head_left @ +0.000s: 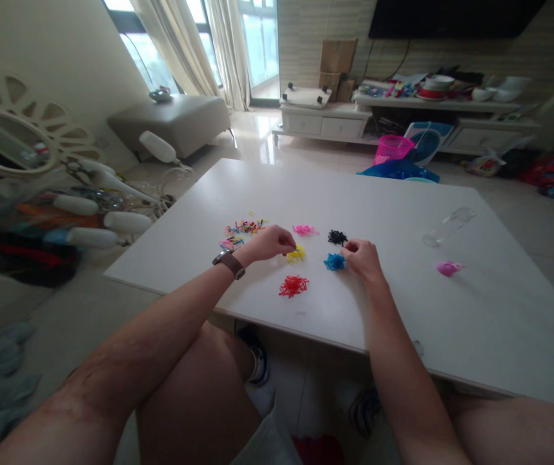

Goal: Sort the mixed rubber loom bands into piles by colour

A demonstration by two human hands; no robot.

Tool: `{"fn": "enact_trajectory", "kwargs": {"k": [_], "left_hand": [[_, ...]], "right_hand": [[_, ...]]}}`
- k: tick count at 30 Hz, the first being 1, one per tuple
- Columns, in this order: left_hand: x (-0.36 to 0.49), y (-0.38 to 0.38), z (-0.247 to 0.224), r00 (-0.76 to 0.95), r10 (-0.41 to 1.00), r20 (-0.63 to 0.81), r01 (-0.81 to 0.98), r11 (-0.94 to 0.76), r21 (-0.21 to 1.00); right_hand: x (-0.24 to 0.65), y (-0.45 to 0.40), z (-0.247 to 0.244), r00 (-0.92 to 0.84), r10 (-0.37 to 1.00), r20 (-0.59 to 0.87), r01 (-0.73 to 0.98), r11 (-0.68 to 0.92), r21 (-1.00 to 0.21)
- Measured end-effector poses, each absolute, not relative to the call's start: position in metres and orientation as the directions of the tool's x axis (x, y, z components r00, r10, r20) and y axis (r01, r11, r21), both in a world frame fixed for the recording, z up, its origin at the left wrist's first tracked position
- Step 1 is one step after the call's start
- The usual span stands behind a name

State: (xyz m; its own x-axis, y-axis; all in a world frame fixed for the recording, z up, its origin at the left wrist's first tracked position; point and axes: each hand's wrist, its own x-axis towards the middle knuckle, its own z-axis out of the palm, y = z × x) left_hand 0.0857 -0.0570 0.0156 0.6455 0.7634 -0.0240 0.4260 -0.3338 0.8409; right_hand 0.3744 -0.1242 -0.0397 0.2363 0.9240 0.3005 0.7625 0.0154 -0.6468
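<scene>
My left hand (277, 242), fingers pinched, hovers at the upper left edge of a pile of yellow small band-like pieces (296, 254). What it pinches, if anything, is too small to make out. My right hand (361, 256) is also closed in a pinch, beside the blue pile (334, 261) and just below the black pile (338, 237); its fingertips hide whatever they hold. A pink pile (305, 230) lies beyond the yellow one, and a red pile (293, 285) is nearer to me. Mixed-colour pieces (245, 227) lie left of my left hand, partly behind it.
On the white table (393, 310), a clear glass or plastic container (449, 227) lies on its side at the right, with a pink-purple object (449, 268) nearer to me. A lamp with white shades (126, 223) stands close to the table's left edge. A blue tub (398, 170) is behind the far edge.
</scene>
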Motion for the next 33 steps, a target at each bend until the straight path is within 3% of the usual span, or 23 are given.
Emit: {"fn": "enact_trajectory", "kwargs": {"k": [9, 16, 19, 33], "left_hand": [[0.087, -0.057, 0.014, 0.657, 0.753, -0.034, 0.404, -0.314, 0.859], [0.092, -0.059, 0.012, 0.673, 0.739, -0.028, 0.364, -0.298, 0.882], [0.097, -0.064, 0.017, 0.692, 0.722, -0.025, 0.345, -0.299, 0.890], [0.107, -0.069, 0.018, 0.722, 0.692, -0.025, 0.314, -0.295, 0.902]], "right_hand": [[0.368, -0.127, -0.033, 0.248, 0.924, 0.290, 0.745, 0.009, -0.667], [0.331, -0.134, -0.025, -0.077, 0.855, 0.513, 0.637, 0.438, -0.634], [0.320, -0.136, -0.024, -0.156, 0.818, 0.554, 0.589, 0.527, -0.613], [0.315, -0.138, -0.022, -0.206, 0.796, 0.569, 0.518, 0.582, -0.627]]}}
